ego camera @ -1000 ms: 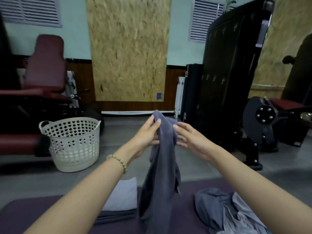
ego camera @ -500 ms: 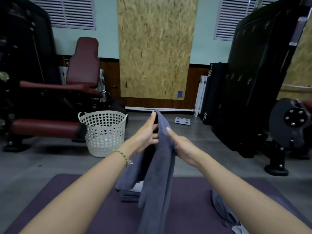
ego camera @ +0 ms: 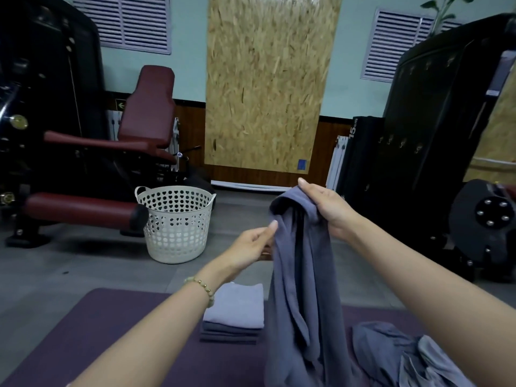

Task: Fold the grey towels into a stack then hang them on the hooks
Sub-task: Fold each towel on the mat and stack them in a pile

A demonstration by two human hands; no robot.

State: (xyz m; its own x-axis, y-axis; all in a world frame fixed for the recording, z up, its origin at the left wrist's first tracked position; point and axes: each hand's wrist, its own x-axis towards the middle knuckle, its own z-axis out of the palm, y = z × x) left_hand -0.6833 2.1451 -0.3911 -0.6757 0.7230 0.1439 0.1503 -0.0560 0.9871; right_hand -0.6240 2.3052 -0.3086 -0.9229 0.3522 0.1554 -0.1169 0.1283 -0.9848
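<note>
A dark grey towel (ego camera: 303, 277) hangs bunched in front of me, its lower end trailing onto the purple mat (ego camera: 117, 331). My right hand (ego camera: 325, 206) grips its top end, held highest. My left hand (ego camera: 252, 245) pinches the towel's left edge a little lower. A folded stack of grey towels (ego camera: 233, 312), the top one lighter, lies on the mat left of the hanging towel. A heap of unfolded grey towels (ego camera: 399, 356) sits on the mat at the lower right. Small hooks (ego camera: 402, 142) line the side of a black cabinet on the right.
A white perforated laundry basket (ego camera: 177, 223) stands on the grey floor beyond the mat. A dark red gym machine (ego camera: 92, 169) fills the left. A black weight machine (ego camera: 487, 219) stands at the right. A chipboard panel (ego camera: 268, 82) covers the far wall.
My right hand has risen and taken the towel's top end, while my left hand has dropped lower along its left edge. The view has shifted, bringing the folded stack and the heap into sight.
</note>
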